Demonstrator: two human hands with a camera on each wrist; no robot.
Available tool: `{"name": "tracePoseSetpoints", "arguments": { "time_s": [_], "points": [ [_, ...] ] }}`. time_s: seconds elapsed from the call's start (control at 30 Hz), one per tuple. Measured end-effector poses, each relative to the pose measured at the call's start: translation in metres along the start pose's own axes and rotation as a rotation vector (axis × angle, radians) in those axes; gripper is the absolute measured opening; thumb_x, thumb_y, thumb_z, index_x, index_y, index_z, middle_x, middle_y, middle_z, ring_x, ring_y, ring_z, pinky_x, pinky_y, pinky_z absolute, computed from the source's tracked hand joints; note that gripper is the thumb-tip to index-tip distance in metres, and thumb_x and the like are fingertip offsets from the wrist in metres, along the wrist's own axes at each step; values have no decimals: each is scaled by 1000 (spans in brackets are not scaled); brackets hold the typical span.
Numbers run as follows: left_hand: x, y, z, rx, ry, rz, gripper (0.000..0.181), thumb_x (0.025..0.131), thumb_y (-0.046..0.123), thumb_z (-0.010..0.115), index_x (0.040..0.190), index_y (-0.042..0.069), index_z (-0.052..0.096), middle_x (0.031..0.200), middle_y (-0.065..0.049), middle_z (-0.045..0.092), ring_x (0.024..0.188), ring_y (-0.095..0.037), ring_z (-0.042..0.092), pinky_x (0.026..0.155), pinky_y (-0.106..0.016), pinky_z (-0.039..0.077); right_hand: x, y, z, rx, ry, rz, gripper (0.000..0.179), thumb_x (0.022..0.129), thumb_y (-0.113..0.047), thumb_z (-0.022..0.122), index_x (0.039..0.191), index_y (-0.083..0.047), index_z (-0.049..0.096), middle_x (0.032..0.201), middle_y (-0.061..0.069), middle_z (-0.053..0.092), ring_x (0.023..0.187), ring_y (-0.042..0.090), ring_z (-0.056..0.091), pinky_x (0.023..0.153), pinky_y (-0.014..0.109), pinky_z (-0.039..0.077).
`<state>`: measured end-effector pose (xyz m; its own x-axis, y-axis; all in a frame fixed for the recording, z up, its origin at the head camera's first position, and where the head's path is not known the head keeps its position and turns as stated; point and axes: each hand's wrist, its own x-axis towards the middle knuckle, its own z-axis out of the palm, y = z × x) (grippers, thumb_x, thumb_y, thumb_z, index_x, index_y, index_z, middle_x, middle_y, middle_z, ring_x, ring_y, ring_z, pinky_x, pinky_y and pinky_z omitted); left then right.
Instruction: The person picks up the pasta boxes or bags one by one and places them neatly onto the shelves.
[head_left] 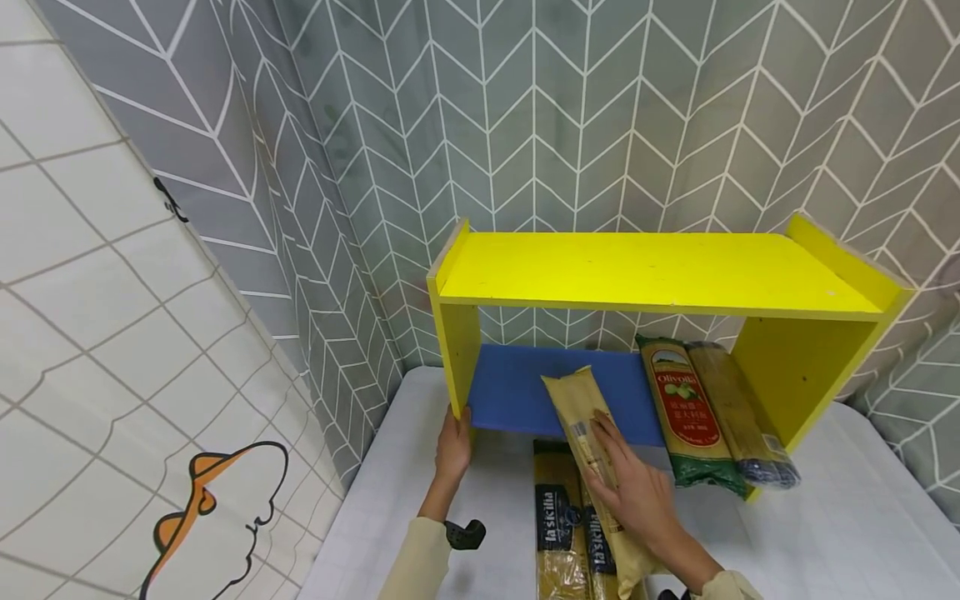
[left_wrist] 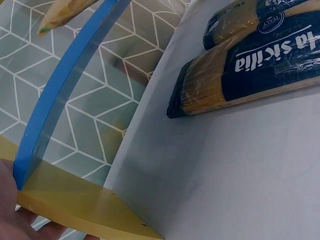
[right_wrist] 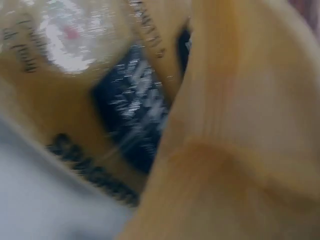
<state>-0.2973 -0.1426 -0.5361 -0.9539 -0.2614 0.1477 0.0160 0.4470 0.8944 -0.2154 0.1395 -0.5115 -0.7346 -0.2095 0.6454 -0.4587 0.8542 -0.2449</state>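
At the left end of the yellow shelf unit (head_left: 555, 267), my left hand (head_left: 453, 450) grips the lower edge of the side panel. In the left wrist view, its fingers (left_wrist: 50, 231) curl around the yellow board beside the blue shelf (left_wrist: 65, 75). My right hand (head_left: 633, 483) holds a long tan pasta packet (head_left: 573, 404), tilted, with its far end over the blue board. Below lie two la sicilia spaghetti packets (head_left: 555, 533), partly covered by the held one. The right wrist view is blurred and mostly filled by the tan packet (right_wrist: 240, 125).
At the right of the blue shelf, a green Olivoila pasta packet (head_left: 686, 400) lies beside another long pasta packet (head_left: 738, 408), against the yellow side wall. A white cloth (head_left: 847, 508) covers the table. Patterned curtains (head_left: 600, 125) hang behind and at the sides.
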Motion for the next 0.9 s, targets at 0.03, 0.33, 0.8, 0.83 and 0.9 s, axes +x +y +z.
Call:
{"name": "tracePoseSetpoints", "arguments": {
  "time_s": [0.03,0.33,0.8,0.83,0.9],
  "points": [
    [0,0,0,-3,-2,1,38,111,31,42,137,5,51,101,-17,62,86,-26,55,72,-39,41,2,-2,-1,-20,-12,15,71,83,-28,82,148,-13,55,153,4,56,46,-11,9,39,12,13],
    [1,-1,0,-15,-3,10,40,111,31,41,137,4,51,97,-17,60,82,-24,52,71,-37,39,28,-6,-4,-40,-227,246,68,90,-40,71,152,-19,51,156,3,54,41,10,30,39,26,22],
    [1,-3,1,-13,5,5,37,110,33,43,133,6,53,89,-12,55,77,-22,49,67,-35,36,45,-6,-8,-162,-265,220,64,98,-46,64,149,-10,54,155,11,53,102,51,60,47,41,43],
    [1,-3,1,-18,2,7,38,110,33,43,133,6,53,90,-12,56,77,-22,49,67,-35,36,45,-6,-8,-157,-251,204,63,97,-44,65,148,-7,54,155,13,53,110,52,58,55,45,50],
    [1,-4,2,-19,0,7,38,110,34,42,134,6,53,91,-13,56,78,-22,50,68,-35,36,43,-5,-7,-131,-216,172,61,97,-38,68,145,-3,56,152,18,54,120,53,55,77,55,55]
  ]
}}
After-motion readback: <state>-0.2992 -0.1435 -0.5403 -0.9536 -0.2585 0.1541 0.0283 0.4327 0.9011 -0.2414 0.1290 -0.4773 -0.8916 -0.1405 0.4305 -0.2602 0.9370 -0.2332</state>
